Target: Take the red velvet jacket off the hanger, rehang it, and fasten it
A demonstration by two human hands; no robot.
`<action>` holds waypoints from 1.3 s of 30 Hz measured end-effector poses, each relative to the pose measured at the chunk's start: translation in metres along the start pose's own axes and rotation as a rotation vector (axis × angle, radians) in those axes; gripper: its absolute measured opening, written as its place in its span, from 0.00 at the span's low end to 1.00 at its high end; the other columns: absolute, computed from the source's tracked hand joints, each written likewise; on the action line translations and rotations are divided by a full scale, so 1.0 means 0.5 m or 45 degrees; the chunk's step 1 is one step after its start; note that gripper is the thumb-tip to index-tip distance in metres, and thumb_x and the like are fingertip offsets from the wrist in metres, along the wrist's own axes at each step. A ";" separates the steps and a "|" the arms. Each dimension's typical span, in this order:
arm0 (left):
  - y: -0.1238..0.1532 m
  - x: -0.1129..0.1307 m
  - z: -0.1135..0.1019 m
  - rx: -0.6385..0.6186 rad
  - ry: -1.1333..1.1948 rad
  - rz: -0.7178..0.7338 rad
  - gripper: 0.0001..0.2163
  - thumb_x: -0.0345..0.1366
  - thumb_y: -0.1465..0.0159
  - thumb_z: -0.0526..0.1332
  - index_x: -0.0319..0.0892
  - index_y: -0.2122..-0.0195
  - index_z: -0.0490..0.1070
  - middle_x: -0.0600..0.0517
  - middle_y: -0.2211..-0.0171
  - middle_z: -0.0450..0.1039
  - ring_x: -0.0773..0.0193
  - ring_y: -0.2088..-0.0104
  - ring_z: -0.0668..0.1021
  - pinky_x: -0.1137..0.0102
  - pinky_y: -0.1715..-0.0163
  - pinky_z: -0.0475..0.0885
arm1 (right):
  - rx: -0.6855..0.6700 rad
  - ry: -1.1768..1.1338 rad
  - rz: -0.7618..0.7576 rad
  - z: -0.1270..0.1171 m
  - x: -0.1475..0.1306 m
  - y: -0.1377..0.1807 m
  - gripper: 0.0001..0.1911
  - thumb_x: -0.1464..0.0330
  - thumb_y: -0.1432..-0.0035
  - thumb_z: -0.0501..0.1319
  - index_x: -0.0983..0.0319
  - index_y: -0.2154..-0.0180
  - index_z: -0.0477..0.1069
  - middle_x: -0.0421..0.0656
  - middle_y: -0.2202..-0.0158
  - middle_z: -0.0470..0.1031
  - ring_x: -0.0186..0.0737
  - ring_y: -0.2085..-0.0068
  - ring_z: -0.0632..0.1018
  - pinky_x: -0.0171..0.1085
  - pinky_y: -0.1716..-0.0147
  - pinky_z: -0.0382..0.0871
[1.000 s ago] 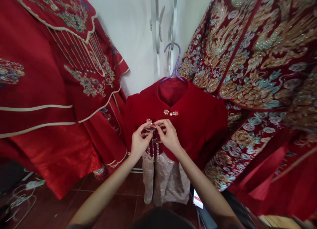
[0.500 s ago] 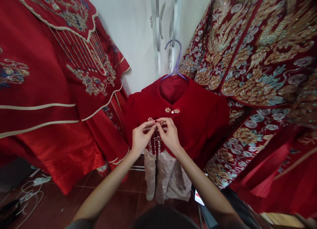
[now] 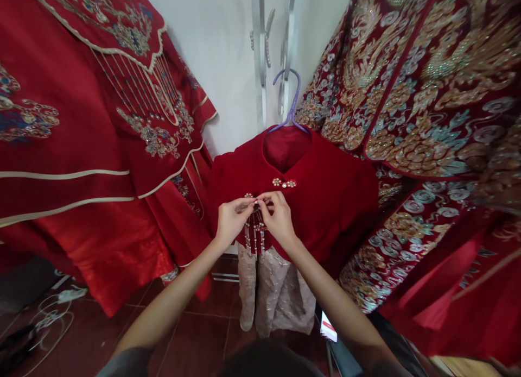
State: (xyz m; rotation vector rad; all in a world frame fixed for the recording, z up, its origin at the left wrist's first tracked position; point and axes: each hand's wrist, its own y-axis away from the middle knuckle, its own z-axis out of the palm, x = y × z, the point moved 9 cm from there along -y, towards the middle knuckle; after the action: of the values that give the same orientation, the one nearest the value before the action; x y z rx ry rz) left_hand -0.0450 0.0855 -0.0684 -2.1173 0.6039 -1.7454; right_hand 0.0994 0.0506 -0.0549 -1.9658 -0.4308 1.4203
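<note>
Red velvet jacket (image 3: 321, 214) with a V-notched round neckline hangs at the centre of the view, on a slim purple hanger (image 3: 292, 106) before a pale grey metal rack (image 3: 259, 67); its front bears a gold-and-pearl upper fastening (image 3: 284, 183), joined below the neckline, and a flower-shaped, jewelled lower fastening (image 3: 248, 196).

At this second one the person's left hand (image 3: 231, 222) has thumb and forefinger pinched together; the right hand (image 3: 279, 219) pinches likewise from the other side, the fingertips of both nearly meeting; they grip the small middle part of the fastening, though fingers hide exactly which piece each has; the other fingers are loosely curled.

Clear beaded tassels (image 3: 255, 241) dangle just below the hands, over the jacket's lower front; shimmering beige fabric (image 3: 285, 298) hangs beneath the hem; red garments with cream piping (image 3: 95, 176) hang to the left, and dark-red garments with gold embroidery (image 3: 439, 100) to the right.
</note>
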 end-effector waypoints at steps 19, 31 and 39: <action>0.200 -0.090 0.112 -0.048 -0.158 -0.273 0.24 0.31 0.37 0.56 0.43 0.39 0.57 0.49 0.60 0.78 0.67 0.69 0.78 0.71 0.66 0.74 | -0.226 0.339 0.422 -0.035 0.162 0.176 0.16 0.68 0.39 0.53 0.63 0.50 0.67 0.53 0.51 0.76 0.43 0.59 0.81 0.45 0.54 0.74; 0.166 -0.075 0.143 -0.129 -0.265 -0.237 0.27 0.31 0.39 0.57 0.42 0.37 0.56 0.57 0.71 0.66 0.70 0.74 0.70 0.74 0.70 0.67 | -0.074 0.121 0.514 -0.030 0.182 0.163 0.13 0.58 0.42 0.58 0.61 0.65 0.69 0.44 0.71 0.78 0.40 0.70 0.80 0.38 0.67 0.74; 0.197 -0.089 0.176 -0.159 -0.134 -0.378 0.33 0.33 0.36 0.53 0.38 0.31 0.39 0.57 0.74 0.68 0.68 0.75 0.72 0.73 0.71 0.66 | -0.126 0.075 0.601 -0.069 0.177 0.179 0.17 0.53 0.42 0.58 0.60 0.62 0.68 0.45 0.71 0.80 0.43 0.71 0.81 0.38 0.72 0.75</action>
State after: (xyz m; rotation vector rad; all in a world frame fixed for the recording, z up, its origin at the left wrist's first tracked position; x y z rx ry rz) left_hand 0.0230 0.0228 -0.1727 -2.4739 0.3948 -1.7689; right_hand 0.1524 0.0287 -0.1719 -2.2845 -0.0034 1.6403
